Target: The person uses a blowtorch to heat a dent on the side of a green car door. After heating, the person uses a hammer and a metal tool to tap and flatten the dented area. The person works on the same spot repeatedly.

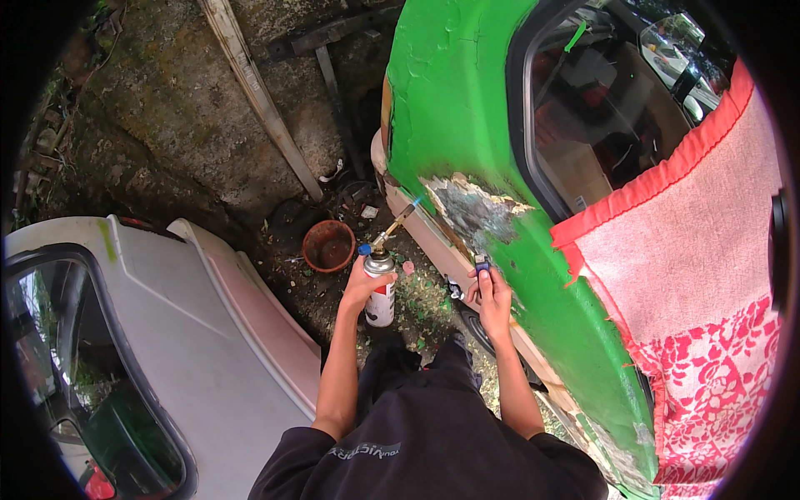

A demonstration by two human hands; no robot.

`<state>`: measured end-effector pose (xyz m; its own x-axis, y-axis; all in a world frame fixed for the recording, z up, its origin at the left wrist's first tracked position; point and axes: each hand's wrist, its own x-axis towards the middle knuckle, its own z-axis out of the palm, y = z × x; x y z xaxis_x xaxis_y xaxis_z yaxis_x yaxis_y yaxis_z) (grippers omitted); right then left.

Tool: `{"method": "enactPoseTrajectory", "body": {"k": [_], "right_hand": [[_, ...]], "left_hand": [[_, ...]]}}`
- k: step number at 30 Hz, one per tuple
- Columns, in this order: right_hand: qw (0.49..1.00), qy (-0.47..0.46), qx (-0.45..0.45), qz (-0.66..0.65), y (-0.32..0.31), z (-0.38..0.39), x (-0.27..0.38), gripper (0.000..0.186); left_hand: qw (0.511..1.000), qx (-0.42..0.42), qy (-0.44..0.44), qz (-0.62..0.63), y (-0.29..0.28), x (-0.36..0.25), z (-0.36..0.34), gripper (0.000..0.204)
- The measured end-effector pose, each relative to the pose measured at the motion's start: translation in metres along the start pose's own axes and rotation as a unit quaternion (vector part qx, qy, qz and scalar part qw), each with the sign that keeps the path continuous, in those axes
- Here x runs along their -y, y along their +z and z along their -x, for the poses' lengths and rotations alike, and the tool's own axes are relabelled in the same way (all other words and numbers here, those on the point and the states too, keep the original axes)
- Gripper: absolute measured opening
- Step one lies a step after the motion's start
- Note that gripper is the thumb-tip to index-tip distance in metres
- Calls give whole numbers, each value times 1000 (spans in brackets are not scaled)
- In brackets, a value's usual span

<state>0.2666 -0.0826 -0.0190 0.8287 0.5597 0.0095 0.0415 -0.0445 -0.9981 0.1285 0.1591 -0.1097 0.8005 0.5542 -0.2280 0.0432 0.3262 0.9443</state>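
Note:
My left hand (359,286) is wrapped round a blowtorch (381,307), a gas canister with a brass nozzle and a blue knob. A small blue flame shows at its tip, which points up and right toward the green car (458,100). Close to the tip, the car's side has a bare patch (479,212) of grey, scorched metal with ragged, peeling paint edges. In my right hand (494,302) is a small dark blue lighter (482,264), held upright between thumb and fingers beside the car's lower panel. No flame can be made out on the lighter.
A pale car (208,308) stands on the left, leaving a narrow strip of littered ground. Beyond my left hand sits a brown pot (328,247). A wooden plank (258,92) leans behind it. A red and pink towel (667,225) hangs over the green car.

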Motion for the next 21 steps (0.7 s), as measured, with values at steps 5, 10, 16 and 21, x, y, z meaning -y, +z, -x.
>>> {"method": "enactPoseTrajectory", "body": {"k": [5,10,16,21], "right_hand": [[1000,-2,2,1,2,-2,-2,31],[1000,2,3,1,3,-2,2,32],[1000,1,-2,-6,3,-2,-2,32],[1000,14,4,10,0,-1,-4,33]], "left_hand": [[1000,-1,11,-23,-2,-4,-1,61],[1000,3,6,-8,-2,-6,-3,59],[1000,-11,8,-23,1,-6,-4,60],[1000,9,1,-10,-6,-4,-8,60]]}}
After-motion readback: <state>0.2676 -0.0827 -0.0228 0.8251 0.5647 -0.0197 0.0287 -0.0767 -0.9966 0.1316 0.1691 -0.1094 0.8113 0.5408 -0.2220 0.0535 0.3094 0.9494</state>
